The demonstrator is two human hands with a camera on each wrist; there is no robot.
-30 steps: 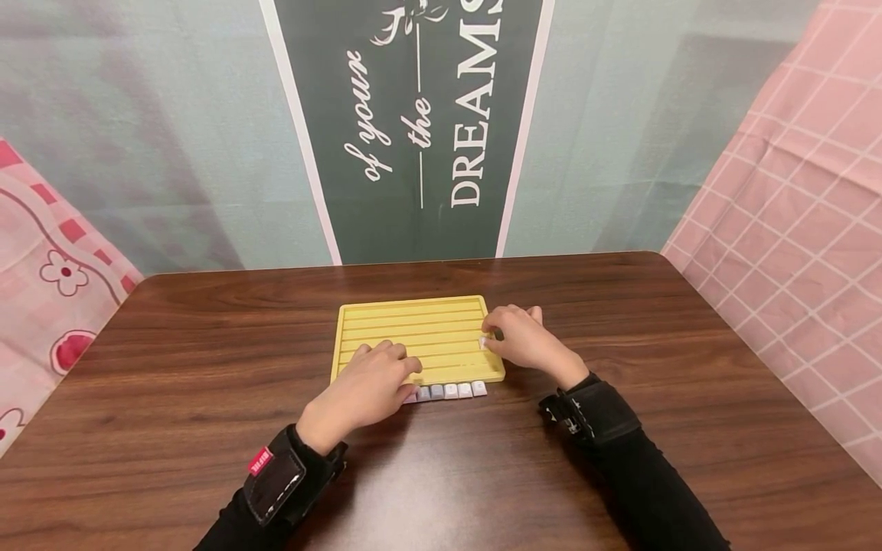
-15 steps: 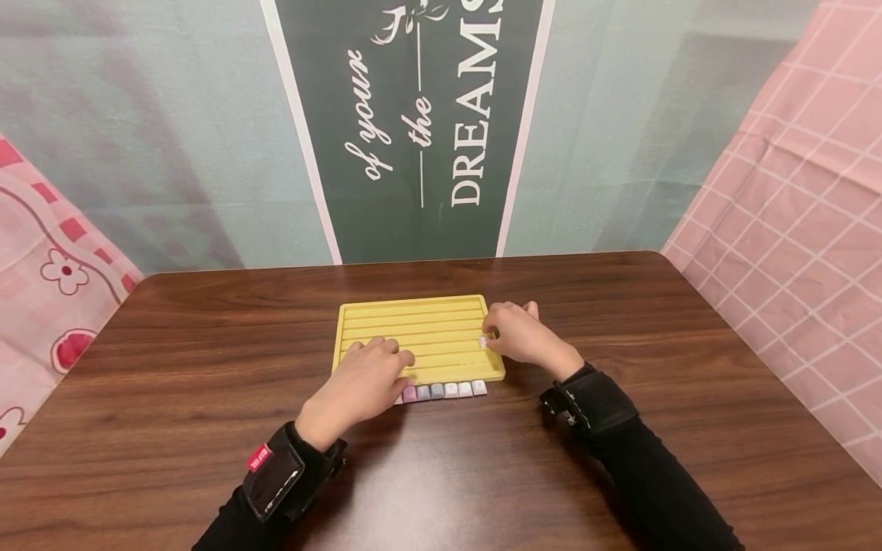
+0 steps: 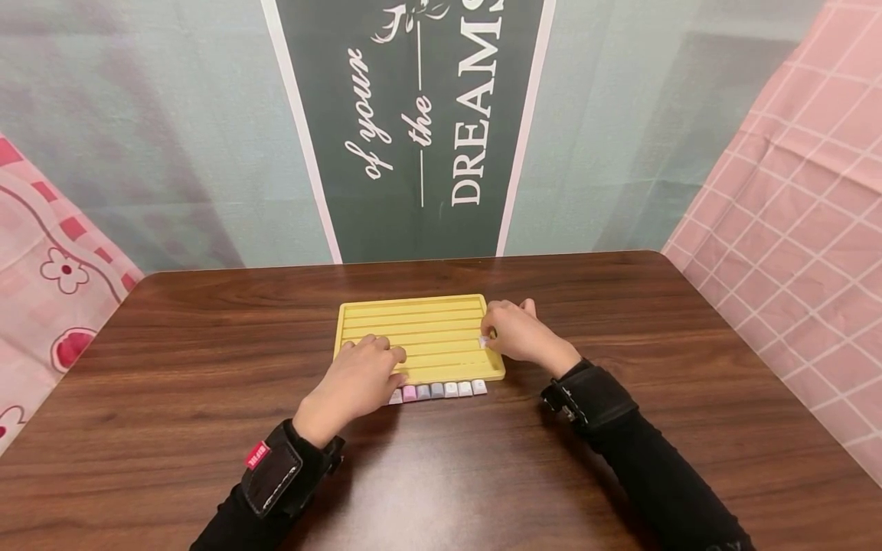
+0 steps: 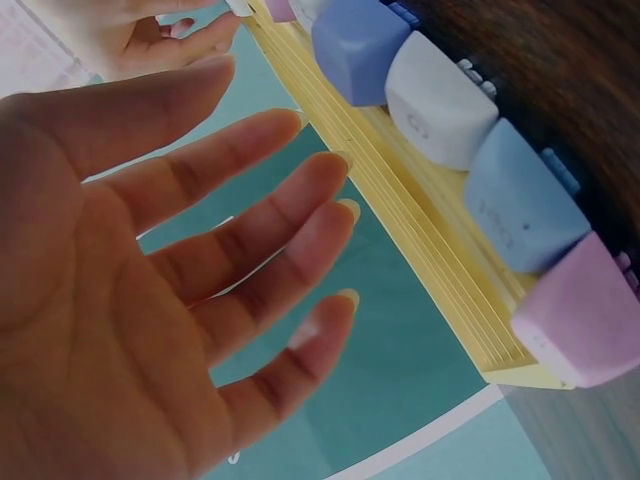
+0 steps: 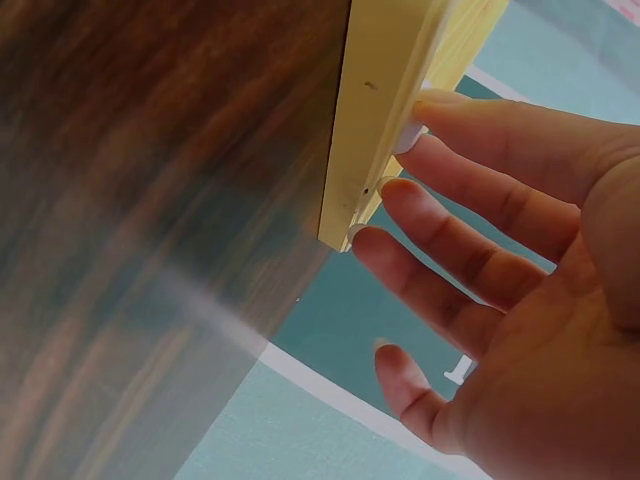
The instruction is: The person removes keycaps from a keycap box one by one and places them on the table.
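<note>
A shallow yellow tray (image 3: 420,338) with lengthwise ridges lies on the table. At its right end my right hand (image 3: 518,332) pinches a whitish keycap (image 3: 483,341) between thumb and index finger; in the right wrist view the keycap (image 5: 410,135) is mostly covered by those fingers. My left hand (image 3: 357,376) hovers over the tray's near left corner, its fingers relaxed and holding nothing. Along the tray's near side runs a row of keycaps, among them a pink keycap (image 4: 590,315), a light blue keycap (image 4: 522,200) and a white keycap (image 4: 440,103). My left hand hides the row's left end.
The brown wooden table (image 3: 455,474) extends around the tray. Behind it hangs a grey-green cloth with a dark lettered panel (image 3: 420,229). Pink cloths hang at both sides, a checked cloth (image 3: 792,229) on the right.
My left hand has drifted left, uncovering the pink keycap and another beside it. My right hand stays at the tray's right end, still pinching the keycap, with only a slight shift.
</note>
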